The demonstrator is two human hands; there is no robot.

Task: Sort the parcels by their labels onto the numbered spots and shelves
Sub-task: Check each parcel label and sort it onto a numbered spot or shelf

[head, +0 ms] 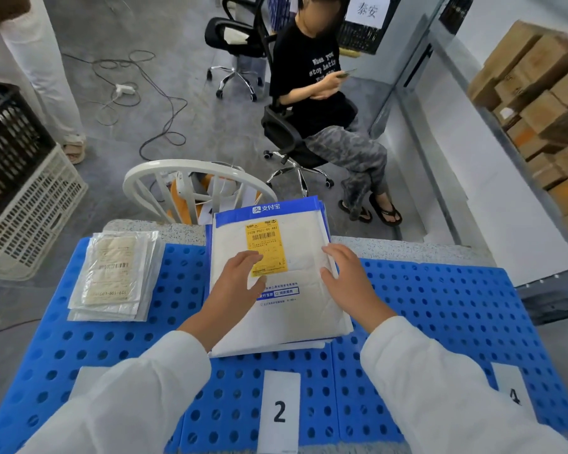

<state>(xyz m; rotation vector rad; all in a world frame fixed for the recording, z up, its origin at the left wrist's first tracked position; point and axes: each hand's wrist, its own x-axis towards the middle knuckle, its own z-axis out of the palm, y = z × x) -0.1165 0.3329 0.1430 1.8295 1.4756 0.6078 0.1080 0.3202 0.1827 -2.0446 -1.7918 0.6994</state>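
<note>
Blue perforated plastic panels cover the bench (440,306), where a stack of white padded paper mailers with blue edges (295,322) lies flat just behind the white card numbered 2 (279,411). They look light, flexible and a little slick, probably best pinched at a side edge and peeled off singly. The left hand (240,283) rests on the top mailer, straight fingers (248,258) touching its yellow label (269,240); the right hand (348,276) lies flat, fingers relaxed, near the right edge, gripping nothing
</note>
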